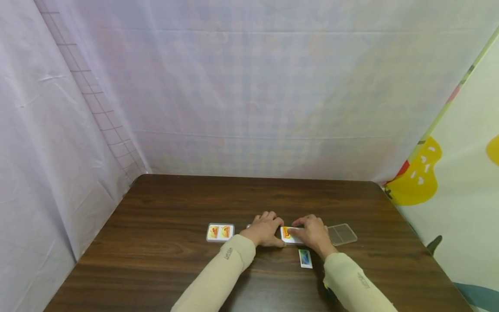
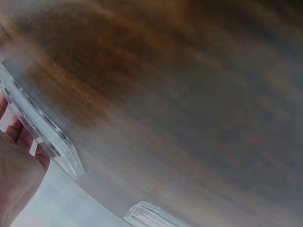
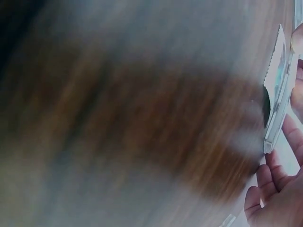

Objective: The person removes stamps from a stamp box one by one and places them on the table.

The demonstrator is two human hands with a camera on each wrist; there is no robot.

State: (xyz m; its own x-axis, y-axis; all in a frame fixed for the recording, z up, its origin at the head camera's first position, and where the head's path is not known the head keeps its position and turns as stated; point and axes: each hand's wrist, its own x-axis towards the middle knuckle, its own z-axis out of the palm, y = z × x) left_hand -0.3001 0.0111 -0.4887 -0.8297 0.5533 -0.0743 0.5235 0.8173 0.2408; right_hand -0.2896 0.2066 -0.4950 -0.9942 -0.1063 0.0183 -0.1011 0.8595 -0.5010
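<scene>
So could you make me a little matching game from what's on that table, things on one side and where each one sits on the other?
Things:
1. clear case with cards
2. empty clear lid
3. single blue card
4. orange card case

Places:
A. between the two hands
B. left of the left hand
C. nearest the person, by the right wrist
D. right of the right hand

Pairs: 1-B, 2-D, 3-C, 4-A
</scene>
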